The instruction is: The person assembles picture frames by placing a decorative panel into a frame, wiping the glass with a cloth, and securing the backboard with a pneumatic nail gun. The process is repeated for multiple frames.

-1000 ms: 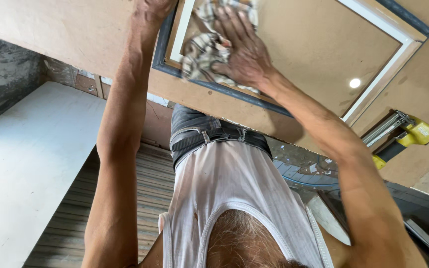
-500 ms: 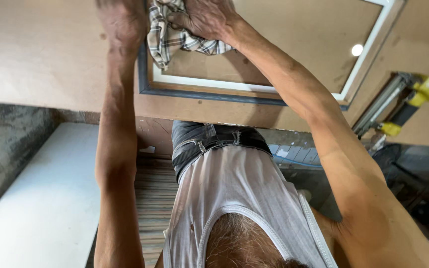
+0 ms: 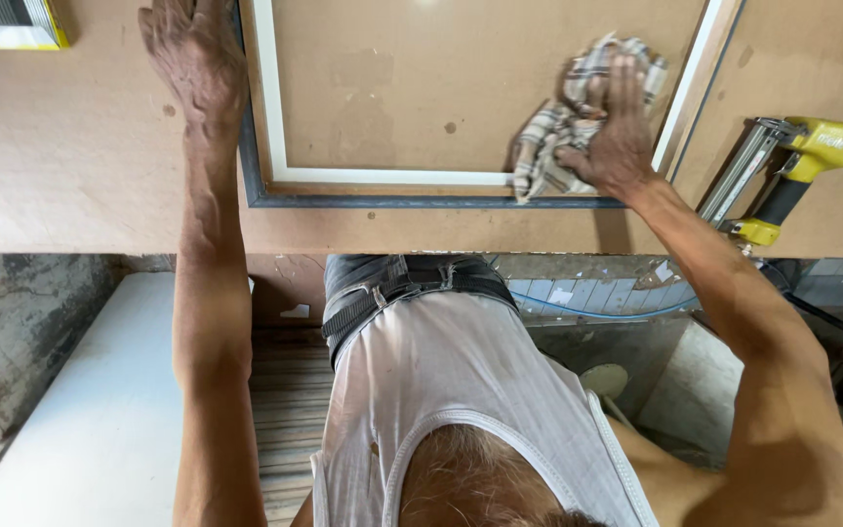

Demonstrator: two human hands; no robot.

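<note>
A: Right hand (image 3: 617, 141) is down on the checked cloth (image 3: 563, 137); fingers spread over the bunched fabric and curled into it, so the grip is closed on the cloth and pressing it flat against the brown backing board (image 3: 441, 88).

B: And where does the cloth sit, exactly?

A: Near the lower right corner of the picture frame (image 3: 412, 200), just inside the white inner border and touching it; the frame lies face down on the worktop (image 3: 70, 166), which is likely why the plain board is what shows.

B: The left hand (image 3: 192, 59)?

A: Flat, palm down, fingers open, holding nothing; it rests at the frame's left edge, half on the dark moulding and half on the worktop (my read: it pins the frame so that it can't slide under the other hand's pressure).

B: Anything else within reach?

A: A yellow nail gun (image 3: 782, 171) lies on its side to the right, well apart from the cloth, near the worktop's front edge; a yellow-edged box (image 3: 17, 21) sits at the far left corner; neither is touched.
</note>
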